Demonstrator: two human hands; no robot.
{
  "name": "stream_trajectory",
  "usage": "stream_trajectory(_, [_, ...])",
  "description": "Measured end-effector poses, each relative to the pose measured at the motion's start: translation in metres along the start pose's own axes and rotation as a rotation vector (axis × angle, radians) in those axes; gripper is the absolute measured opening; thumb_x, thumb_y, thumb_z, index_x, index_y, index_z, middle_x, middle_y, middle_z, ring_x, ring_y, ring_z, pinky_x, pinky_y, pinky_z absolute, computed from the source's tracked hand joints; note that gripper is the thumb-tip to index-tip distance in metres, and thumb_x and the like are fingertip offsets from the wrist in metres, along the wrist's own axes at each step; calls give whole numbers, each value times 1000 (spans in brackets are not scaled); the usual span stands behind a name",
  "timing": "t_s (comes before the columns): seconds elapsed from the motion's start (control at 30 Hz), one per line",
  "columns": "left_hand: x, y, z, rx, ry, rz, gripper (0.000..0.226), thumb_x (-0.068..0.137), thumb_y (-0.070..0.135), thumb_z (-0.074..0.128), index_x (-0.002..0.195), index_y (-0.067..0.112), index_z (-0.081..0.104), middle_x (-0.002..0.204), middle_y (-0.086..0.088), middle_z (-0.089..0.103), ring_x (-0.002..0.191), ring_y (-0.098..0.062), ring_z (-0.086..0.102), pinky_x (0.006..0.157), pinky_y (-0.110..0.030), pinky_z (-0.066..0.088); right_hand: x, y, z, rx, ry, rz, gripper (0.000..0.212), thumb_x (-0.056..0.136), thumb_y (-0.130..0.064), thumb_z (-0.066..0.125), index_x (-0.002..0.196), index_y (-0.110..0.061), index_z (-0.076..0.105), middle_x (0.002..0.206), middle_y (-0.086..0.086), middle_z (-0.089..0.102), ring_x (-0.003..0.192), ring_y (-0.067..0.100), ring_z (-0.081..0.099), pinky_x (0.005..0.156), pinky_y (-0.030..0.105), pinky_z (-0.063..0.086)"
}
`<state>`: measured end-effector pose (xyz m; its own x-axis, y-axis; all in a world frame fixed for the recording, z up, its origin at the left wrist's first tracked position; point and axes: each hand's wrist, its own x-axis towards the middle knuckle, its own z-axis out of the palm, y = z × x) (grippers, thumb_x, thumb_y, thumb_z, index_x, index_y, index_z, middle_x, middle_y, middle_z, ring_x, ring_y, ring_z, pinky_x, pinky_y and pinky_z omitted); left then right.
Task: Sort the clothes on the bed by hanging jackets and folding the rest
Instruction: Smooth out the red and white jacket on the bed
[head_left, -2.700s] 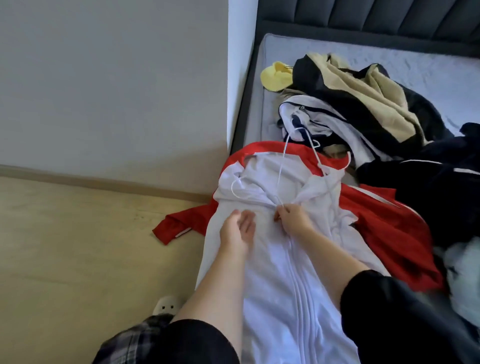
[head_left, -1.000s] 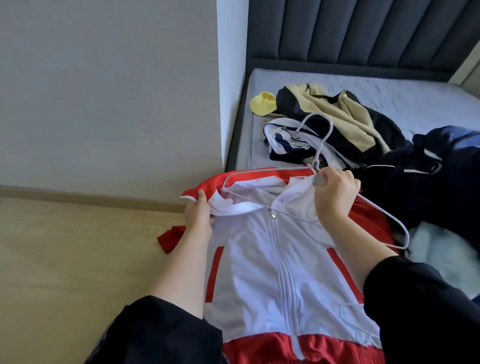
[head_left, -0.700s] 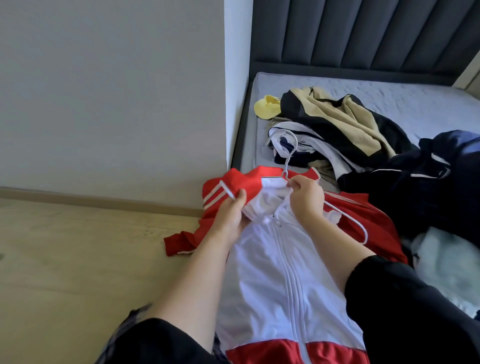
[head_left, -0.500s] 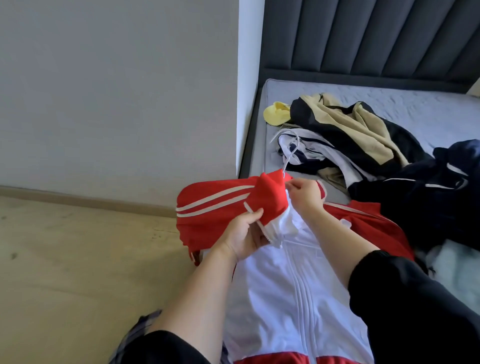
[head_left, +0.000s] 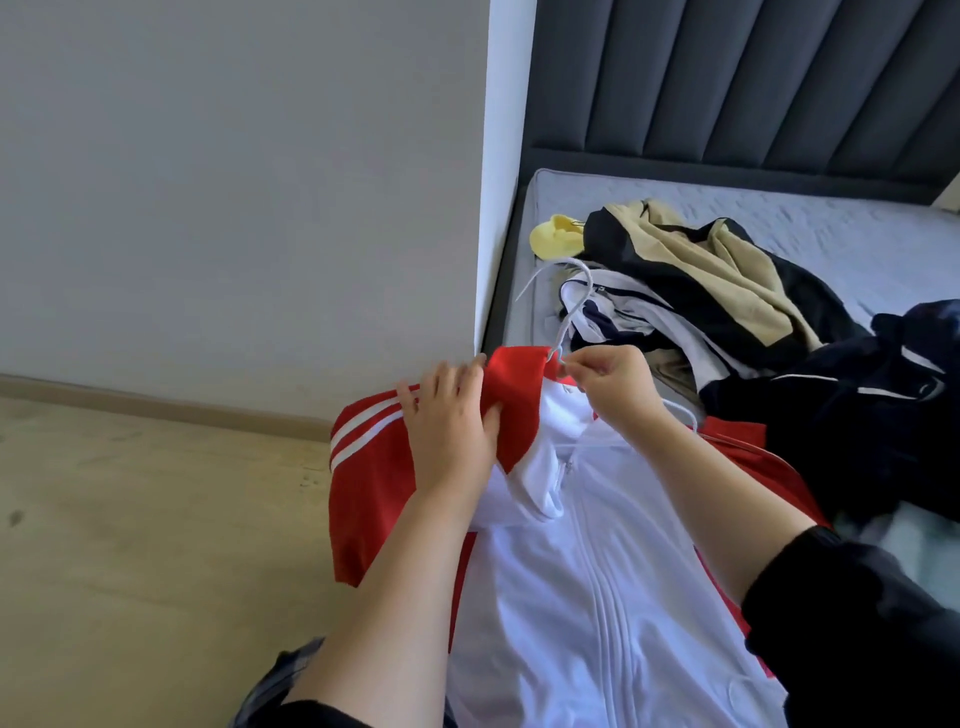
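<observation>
Head view: person at the bed (head_left: 831, 228) edge, both hands on a red-and-white jacket (head_left: 597, 571).
Jacket: front up across the near end of the bed, zip line down the middle; red sleeve with two white stripes hangs off the bed's side above the floor (head_left: 130, 519).
Left hand (head_left: 452, 431): fingers curled round the red shoulder fabric, thumb on top, gripping it.
Right hand (head_left: 615, 384): fingers pinched together on the neck of the white hanger (head_left: 566, 317), right at the collar.
Hanger: hook sticks up past the collar toward the pile; one arm shows beyond the right wrist, the other side is hidden by the red shoulder.
Pile: black-and-beige garment (head_left: 727, 270) farthest back, white-and-navy garment (head_left: 623, 317) just behind the jacket, dark navy garment (head_left: 857, 415) at right, touching the jacket's red side.
Yellow item (head_left: 556, 241): on the bed's far left edge, beside the pile; can't tell what it is.
Background: dark padded headboard (head_left: 727, 78), grey wall (head_left: 234, 182).
</observation>
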<state>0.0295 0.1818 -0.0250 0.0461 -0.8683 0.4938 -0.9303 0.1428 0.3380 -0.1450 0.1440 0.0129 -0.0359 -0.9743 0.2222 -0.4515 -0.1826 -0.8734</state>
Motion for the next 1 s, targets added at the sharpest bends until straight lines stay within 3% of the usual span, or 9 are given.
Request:
stream_trajectory(0.1, [1,1,-2,-203,-21,14,27,86,19,66,110,7,64,91,-15,69,86,-40,63,84,-45,44,-7,-1,1,-78,-91,-75,14,86,-2,65,83,-11,75,46,-23,57,48,-10,51,53,6,35])
stream_trajectory(0.23, [-9,4,5,-378,-195,-145,50,95,30,52,144,31,39,107,-10,69,97,-36,62,80,-37,45,-11,2,7,-247,-40,-129,7,83,-7,70,86,-5,75,82,2,68,81,10,57,80,22,42])
stream_trajectory(0.33, [-16,8,8,-409,-113,-220,50,94,27,55,142,31,42,105,-7,71,96,-35,63,78,-36,45,-11,18,-4,-290,301,-125,17,84,-3,61,97,-2,71,102,9,63,103,21,52,88,17,32])
stream_trajectory(0.43, [-16,5,8,-457,-41,-270,37,91,21,58,128,27,59,99,-2,73,95,-34,64,75,-34,44,-16,48,-26,-201,693,100,20,79,-3,46,82,-11,64,90,16,56,90,31,48,79,25,33])
stream_trajectory(0.5, [-15,3,7,-464,-5,-312,33,90,20,59,122,24,63,100,-7,73,95,-36,63,75,-35,45,-20,73,-34,-167,809,311,20,79,-3,43,85,-9,61,93,18,55,90,33,47,79,31,33])
stream_trajectory(0.67, [-14,0,8,-536,1,-303,27,90,17,59,115,21,67,95,-6,73,93,-35,63,73,-34,46,-18,115,-15,-342,328,530,12,87,-13,45,83,-17,56,102,11,50,90,30,47,73,34,32])
stream_trajectory(0.8, [-16,-2,11,-588,-17,-268,24,87,15,61,109,23,70,85,2,73,86,-27,65,63,-24,36,-5,119,-3,-290,232,515,50,92,-30,52,136,-6,43,135,12,47,121,31,48,94,34,36])
stream_trajectory(0.87, [-17,-2,13,-610,-34,-254,26,86,15,62,109,25,71,87,4,74,88,-24,65,65,-22,36,4,124,-4,-305,190,618,58,91,-33,56,139,-5,38,130,14,54,118,31,52,92,34,39])
stream_trajectory(1.0, [-16,-6,16,-610,-35,-248,28,85,14,64,110,26,71,92,6,74,91,-21,66,67,-19,36,10,127,-22,-89,213,855,41,89,-14,58,127,1,54,91,11,59,77,21,55,68,32,49])
